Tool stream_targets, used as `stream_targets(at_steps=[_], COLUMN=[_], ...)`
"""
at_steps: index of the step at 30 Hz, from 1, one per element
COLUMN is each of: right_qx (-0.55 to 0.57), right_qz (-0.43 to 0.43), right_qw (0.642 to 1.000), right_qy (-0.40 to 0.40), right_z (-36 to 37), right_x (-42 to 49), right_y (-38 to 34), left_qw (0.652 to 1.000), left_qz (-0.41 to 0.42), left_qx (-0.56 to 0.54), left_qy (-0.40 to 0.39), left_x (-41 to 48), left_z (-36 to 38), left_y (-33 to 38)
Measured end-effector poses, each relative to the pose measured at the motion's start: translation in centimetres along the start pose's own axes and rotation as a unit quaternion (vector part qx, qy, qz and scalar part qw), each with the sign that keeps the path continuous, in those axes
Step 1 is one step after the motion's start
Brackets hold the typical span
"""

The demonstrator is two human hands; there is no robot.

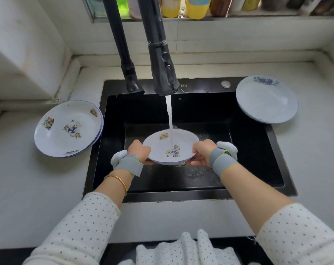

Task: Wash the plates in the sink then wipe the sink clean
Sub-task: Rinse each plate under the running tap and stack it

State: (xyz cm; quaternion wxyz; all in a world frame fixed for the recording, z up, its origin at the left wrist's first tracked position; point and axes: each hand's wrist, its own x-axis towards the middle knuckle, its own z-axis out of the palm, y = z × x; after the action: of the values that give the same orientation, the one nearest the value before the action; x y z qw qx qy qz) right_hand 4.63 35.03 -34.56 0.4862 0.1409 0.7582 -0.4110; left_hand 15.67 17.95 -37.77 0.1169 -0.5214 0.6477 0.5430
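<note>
A white plate with cartoon prints (170, 148) is held over the black sink (258, 150), tilted slightly toward me. My left hand (139, 152) grips its left rim and my right hand (201, 153) grips its right rim. Water runs from the black faucet (162, 73) onto the plate's middle. A stack of similar printed plates (68, 129) lies on the counter left of the sink. One white plate with a blue flower (266, 101) rests on the sink's right back corner.
A second black spout (128, 69) stands left of the faucet. Bottles (195, 6) line the window ledge behind. White counter (28, 184) surrounds the sink. A round metal button (226, 84) sits on the sink's back edge.
</note>
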Motion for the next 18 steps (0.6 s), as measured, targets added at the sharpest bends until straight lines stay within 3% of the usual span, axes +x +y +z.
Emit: stream_targets(at_steps=[6,12,15,18], right_qx=[-0.128,-0.262,-0.161,0.035], right_qz=[-0.127,-0.276,-0.275,-0.208], right_qw=[0.981,0.915,0.939,0.973], right_qy=[0.074,0.137,0.132,0.097], right_z=[0.2,-0.2,-0.3,0.5], right_x=[-2.1,-2.8,-2.0,-0.2], right_y=[-2.6,-2.9,-1.6,0.3], left_qw=[0.993,0.972,0.962,0.944], left_qz=[-0.066,-0.071,-0.048,-0.045], left_qx=[-0.074,-0.214,-0.263,-0.32], left_qy=[-0.064,-0.066,-0.049,-0.064], left_x=[0.5,-0.3,-0.4,-0.7], left_z=[1.9,3.1,2.7,2.8], left_y=[-1.7,-1.0,-0.7,-0.5])
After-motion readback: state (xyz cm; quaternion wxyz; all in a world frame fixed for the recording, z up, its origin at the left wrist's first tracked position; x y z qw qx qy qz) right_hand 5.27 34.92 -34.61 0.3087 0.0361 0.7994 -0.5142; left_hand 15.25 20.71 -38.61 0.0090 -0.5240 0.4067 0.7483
